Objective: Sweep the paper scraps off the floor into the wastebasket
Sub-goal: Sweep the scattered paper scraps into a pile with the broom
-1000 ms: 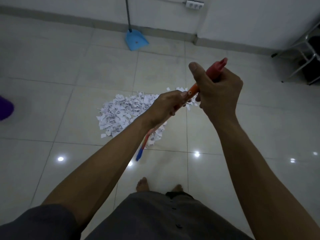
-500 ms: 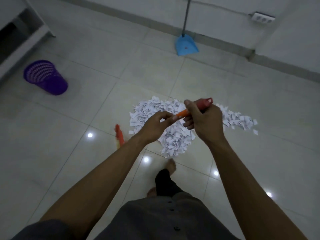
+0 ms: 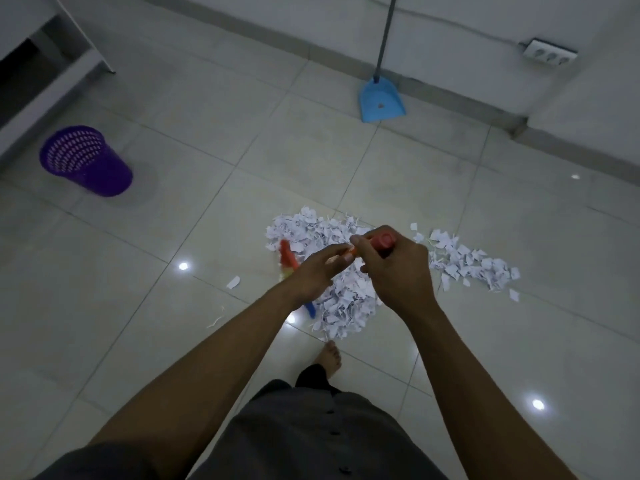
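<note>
Gripping an orange broom handle [image 3: 383,241] with both hands above a heap of paper scraps [image 3: 467,263].

At the left of the frame the purple wastebasket [image 3: 86,161] stands on the tiled floor [image 3: 214,161], well apart from the heap. At centre the left hand [image 3: 317,271] curls round the handle lower down, with the blurred broom head [image 3: 287,259] just left of it at the heap's edge. The right hand [image 3: 394,270] wraps the handle's top end. Scraps spread rightward. A blue dustpan [image 3: 381,102] leans against the wall, upper right.
</note>
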